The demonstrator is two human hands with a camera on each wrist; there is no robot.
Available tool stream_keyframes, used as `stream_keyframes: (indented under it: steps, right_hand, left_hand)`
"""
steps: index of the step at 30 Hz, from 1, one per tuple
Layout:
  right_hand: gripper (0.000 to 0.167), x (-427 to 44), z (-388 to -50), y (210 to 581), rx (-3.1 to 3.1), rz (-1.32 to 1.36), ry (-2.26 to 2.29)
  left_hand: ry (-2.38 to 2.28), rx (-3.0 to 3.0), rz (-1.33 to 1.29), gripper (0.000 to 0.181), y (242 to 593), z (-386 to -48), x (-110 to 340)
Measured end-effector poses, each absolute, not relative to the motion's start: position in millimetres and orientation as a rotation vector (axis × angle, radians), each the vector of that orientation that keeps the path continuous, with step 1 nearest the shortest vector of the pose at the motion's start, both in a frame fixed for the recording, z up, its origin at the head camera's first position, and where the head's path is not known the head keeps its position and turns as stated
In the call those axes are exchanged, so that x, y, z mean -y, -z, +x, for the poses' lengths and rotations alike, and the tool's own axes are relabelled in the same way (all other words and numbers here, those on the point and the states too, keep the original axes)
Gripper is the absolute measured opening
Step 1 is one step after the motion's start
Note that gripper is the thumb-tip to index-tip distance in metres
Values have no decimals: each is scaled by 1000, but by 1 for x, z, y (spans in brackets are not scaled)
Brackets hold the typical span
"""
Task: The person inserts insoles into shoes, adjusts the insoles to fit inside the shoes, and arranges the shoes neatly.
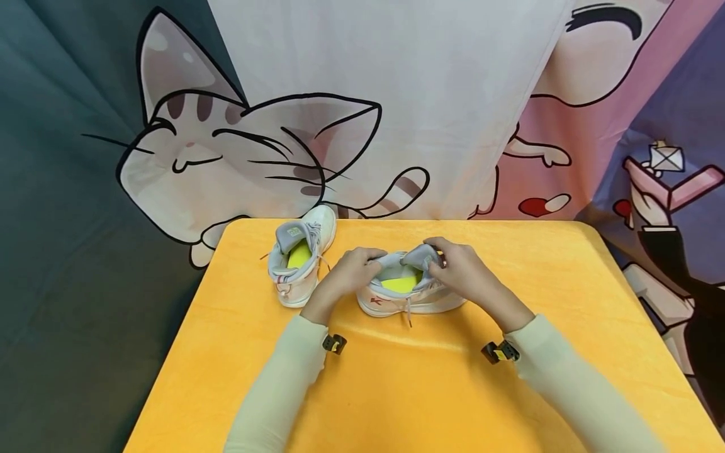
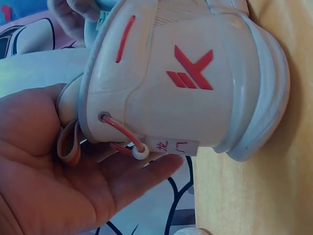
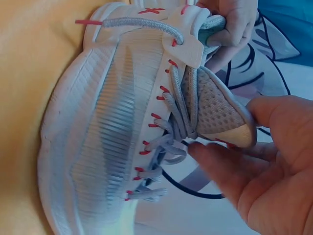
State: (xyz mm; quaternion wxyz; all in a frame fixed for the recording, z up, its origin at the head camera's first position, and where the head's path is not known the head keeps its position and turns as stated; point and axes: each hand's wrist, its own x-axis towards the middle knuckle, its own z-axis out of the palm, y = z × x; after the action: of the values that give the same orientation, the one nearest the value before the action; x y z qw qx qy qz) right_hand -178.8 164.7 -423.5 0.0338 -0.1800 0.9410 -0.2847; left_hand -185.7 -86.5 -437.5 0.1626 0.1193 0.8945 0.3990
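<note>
A white sneaker (image 1: 442, 303) with red marks and a yellow-green insole stands upright on the table, toe to the right. My left hand (image 1: 354, 270) holds its heel collar. In the left wrist view, the thumb goes over the collar while the fingers lie behind the heel, by the pull loop (image 2: 69, 147) and a corded bead (image 2: 141, 152). At the other end of the opening, my right hand (image 1: 463, 272) pinches the grey padded tongue (image 3: 222, 105) near its top edge. Grey laces (image 3: 178, 107) run through red eyelet loops, and one loose lace end hangs down the side.
The matching sneaker (image 1: 294, 290) stands upright to the left, toe pointing away, with its laces loose. Both are on a yellow-covered table (image 1: 408, 390). Behind the table's far edge hangs a cartoon-printed curtain (image 1: 396, 56).
</note>
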Motion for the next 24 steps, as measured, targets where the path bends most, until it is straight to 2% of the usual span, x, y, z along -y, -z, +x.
stream_keyframes:
  steps: [5, 11, 15, 20, 24]
  right_hand:
    - [49, -156, -182, 415, -2935, -858, 778]
    - [30, -139, -183, 404, -2999, -1291, 673]
    - [21, -125, -183, 396, -2896, -1290, 752]
    - [22, -109, -185, 394, -2725, -1151, 815]
    - [19, -110, -184, 401, -2740, -1187, 764]
  left_hand:
    - [-1166, -2566, 337, 41, 442, -185, 87]
    - [-1146, -2611, 361, 39, 445, -185, 86]
    - [-1128, -2633, 373, 39, 445, -184, 87]
    - [-1138, -2637, 365, 41, 445, -182, 89]
    - [-1107, -2606, 337, 45, 445, -181, 90]
